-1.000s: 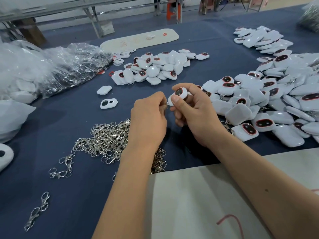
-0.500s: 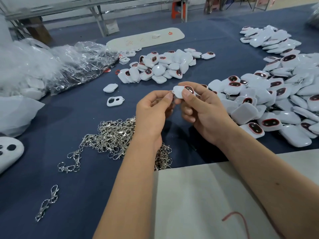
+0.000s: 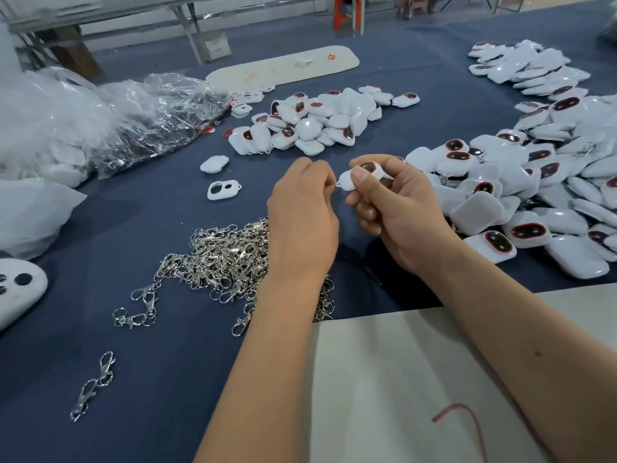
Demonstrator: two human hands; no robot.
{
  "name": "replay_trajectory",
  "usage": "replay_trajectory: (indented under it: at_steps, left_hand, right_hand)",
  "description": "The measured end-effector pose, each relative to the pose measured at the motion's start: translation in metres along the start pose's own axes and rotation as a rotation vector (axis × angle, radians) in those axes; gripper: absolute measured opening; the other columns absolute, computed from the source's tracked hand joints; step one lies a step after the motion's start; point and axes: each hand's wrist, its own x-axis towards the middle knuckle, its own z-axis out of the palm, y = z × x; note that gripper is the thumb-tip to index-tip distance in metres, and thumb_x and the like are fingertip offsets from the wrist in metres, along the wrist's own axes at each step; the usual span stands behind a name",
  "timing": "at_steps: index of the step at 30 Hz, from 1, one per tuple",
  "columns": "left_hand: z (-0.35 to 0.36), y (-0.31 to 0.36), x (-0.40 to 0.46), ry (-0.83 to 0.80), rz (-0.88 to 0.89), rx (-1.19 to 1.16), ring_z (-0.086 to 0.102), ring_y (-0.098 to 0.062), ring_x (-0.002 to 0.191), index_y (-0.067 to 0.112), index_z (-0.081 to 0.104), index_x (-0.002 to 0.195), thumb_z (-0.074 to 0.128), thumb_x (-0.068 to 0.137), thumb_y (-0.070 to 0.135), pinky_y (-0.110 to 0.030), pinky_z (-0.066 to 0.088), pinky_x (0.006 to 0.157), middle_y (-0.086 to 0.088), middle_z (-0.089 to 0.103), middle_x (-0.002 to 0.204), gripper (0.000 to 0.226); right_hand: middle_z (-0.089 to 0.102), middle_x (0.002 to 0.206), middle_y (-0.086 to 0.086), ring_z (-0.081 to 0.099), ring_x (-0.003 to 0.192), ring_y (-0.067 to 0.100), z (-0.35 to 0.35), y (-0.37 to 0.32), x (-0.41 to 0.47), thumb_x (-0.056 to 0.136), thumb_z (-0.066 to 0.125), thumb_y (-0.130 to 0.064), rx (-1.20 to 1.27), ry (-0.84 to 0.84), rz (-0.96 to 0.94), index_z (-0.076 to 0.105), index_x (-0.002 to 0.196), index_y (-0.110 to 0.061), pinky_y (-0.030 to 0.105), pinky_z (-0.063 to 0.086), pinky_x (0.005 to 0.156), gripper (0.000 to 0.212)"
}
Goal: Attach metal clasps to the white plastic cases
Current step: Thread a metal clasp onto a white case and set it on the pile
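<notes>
Half a second back the left hand [image 3: 302,212] showed its thumb and fingertips at the case [image 3: 359,177]; now its knuckles are turned up, pinching what looks like a clasp ring at the case's 9 o'clock tip, mostly hidden. Right hand [image 3: 397,208] grips the case in the air, thumb over its white end, hands nearly touching. The view sits slightly lower. Risks, as I judge them: the small ring could slip before threading the loop, or drop into the clasp pile [image 3: 230,259] at 7 o'clock and tangle.
</notes>
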Motion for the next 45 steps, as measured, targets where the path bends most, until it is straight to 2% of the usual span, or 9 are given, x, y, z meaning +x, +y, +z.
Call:
replay_trajectory:
  at_steps: [4, 9, 15, 18, 24, 30, 32, 38, 45]
  left_hand:
    - [0.0, 0.001, 0.001, -0.021, -0.091, -0.043, 0.059, -0.023, 0.082, 0.009, 0.067, 0.085, 0.062, 0.093, 0.002, -0.042, 0.048, 0.079, -0.003, 0.064, 0.086, 0.012]
    - [0.005, 0.013, -0.002, -0.053, -0.707, -0.995, 0.067, -0.019, 0.078, 0.01, 0.069, 0.091, 0.064, 0.097, 0.0, -0.027, 0.056, 0.071, -0.014, 0.072, 0.083, 0.013]
    - [0.008, 0.019, 0.0, 0.072, -0.87, -1.275, 0.069, -0.016, 0.072, 0.01, 0.068, 0.089, 0.068, 0.093, -0.003, -0.02, 0.056, 0.065, -0.008, 0.073, 0.077, 0.014]
    - [0.007, 0.016, 0.001, 0.111, -0.811, -1.209, 0.066, -0.016, 0.068, 0.01, 0.069, 0.084, 0.068, 0.091, -0.006, -0.024, 0.054, 0.066, -0.007, 0.07, 0.07, 0.017]
    - [0.01, 0.004, 0.001, 0.135, -0.522, -0.752, 0.059, -0.024, 0.071, 0.014, 0.069, 0.079, 0.072, 0.086, -0.006, -0.038, 0.052, 0.073, -0.012, 0.066, 0.076, 0.021]
    - [0.009, -0.002, -0.001, 0.062, -0.219, -0.32, 0.059, -0.004, 0.065, 0.017, 0.071, 0.079, 0.071, 0.084, 0.0, -0.016, 0.047, 0.064, 0.015, 0.067, 0.073, 0.018]
    - [0.009, -0.002, -0.002, 0.041, -0.2, -0.28, 0.058, -0.001, 0.064, 0.018, 0.072, 0.079, 0.07, 0.084, -0.002, -0.01, 0.041, 0.062, 0.018, 0.066, 0.073, 0.02]
    - [0.007, -0.003, -0.001, 0.054, -0.232, -0.3, 0.064, -0.003, 0.071, 0.023, 0.076, 0.083, 0.077, 0.085, 0.008, -0.024, 0.054, 0.072, 0.022, 0.069, 0.075, 0.015]
    - [0.006, -0.003, 0.0, 0.05, -0.276, -0.28, 0.066, -0.006, 0.074, 0.025, 0.078, 0.089, 0.077, 0.087, 0.016, -0.025, 0.054, 0.073, 0.018, 0.071, 0.077, 0.01]
  right_hand:
    - [0.063, 0.068, 0.007, 0.045, 0.047, 0.01, 0.0, 0.001, 0.0, 0.104, 0.061, -0.01, -0.013, 0.006, -0.012, 0.061, 0.115, -0.007, 0.02, 0.036, 0.042, 0.012]
    - [0.064, 0.07, 0.007, 0.048, 0.051, 0.008, -0.002, -0.002, 0.003, 0.105, 0.056, -0.01, 0.137, -0.023, 0.019, 0.058, 0.124, -0.005, 0.019, 0.038, 0.044, 0.019]
    - [0.065, 0.072, 0.006, 0.046, 0.052, 0.008, -0.003, 0.001, 0.004, 0.104, 0.059, -0.012, 0.119, -0.015, 0.032, 0.059, 0.122, -0.005, 0.018, 0.038, 0.045, 0.019]
    - [0.066, 0.071, 0.005, 0.047, 0.051, 0.008, -0.003, 0.002, 0.003, 0.104, 0.059, -0.012, 0.106, -0.028, 0.038, 0.061, 0.118, -0.006, 0.017, 0.037, 0.044, 0.016]
    - [0.065, 0.066, 0.003, 0.044, 0.049, 0.006, -0.003, 0.001, 0.003, 0.104, 0.058, -0.011, 0.111, 0.006, 0.063, 0.062, 0.115, -0.004, 0.016, 0.036, 0.043, 0.013]
    - [0.062, 0.06, 0.001, 0.041, 0.046, 0.006, -0.003, -0.001, 0.003, 0.105, 0.058, -0.013, 0.111, 0.056, 0.084, 0.061, 0.116, -0.002, 0.017, 0.034, 0.04, 0.016]
    - [0.061, 0.06, 0.001, 0.041, 0.046, 0.007, -0.002, -0.001, 0.003, 0.105, 0.059, -0.013, 0.103, 0.058, 0.081, 0.061, 0.116, -0.002, 0.018, 0.034, 0.04, 0.017]
    - [0.061, 0.062, 0.002, 0.04, 0.045, 0.009, -0.002, 0.001, 0.004, 0.103, 0.064, -0.016, 0.045, 0.125, 0.042, 0.065, 0.106, -0.01, 0.02, 0.033, 0.04, 0.007]
    - [0.06, 0.064, 0.002, 0.04, 0.045, 0.01, -0.003, 0.003, 0.005, 0.101, 0.067, -0.022, -0.008, 0.178, 0.011, 0.068, 0.101, -0.014, 0.021, 0.033, 0.042, 0.008]
